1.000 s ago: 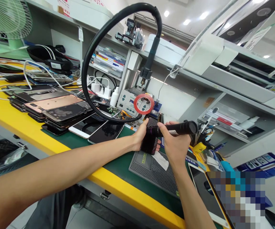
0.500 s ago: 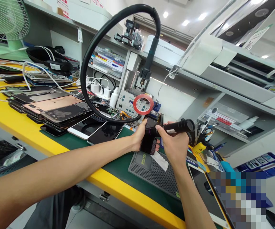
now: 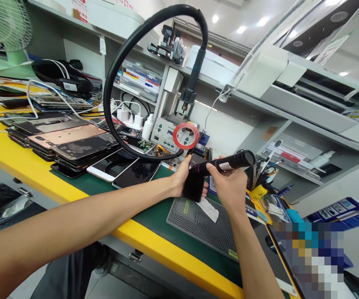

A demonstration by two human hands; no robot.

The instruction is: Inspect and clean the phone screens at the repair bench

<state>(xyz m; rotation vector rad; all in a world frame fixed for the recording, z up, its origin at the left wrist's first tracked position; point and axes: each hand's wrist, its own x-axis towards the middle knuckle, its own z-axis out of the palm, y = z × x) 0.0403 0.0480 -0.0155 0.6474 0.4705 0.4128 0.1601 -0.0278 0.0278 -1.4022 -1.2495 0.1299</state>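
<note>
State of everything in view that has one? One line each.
Left hand, gripping phone
Right hand, gripping torch
Phone, tilted, dark face showing
Torch, pointed toward phone; lit or not, unclear
Wipe, crumpled, on mat
Mat, lying flat
Hose, looped
Panels, stacked
White-edged device, face up, screen dark

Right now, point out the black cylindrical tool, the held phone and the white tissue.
Black cylindrical tool [image 3: 234,161]: head view, on its barrel.
Held phone [image 3: 193,187]: head view, lower part of its dark face.
White tissue [image 3: 209,210]: head view, middle.
</note>
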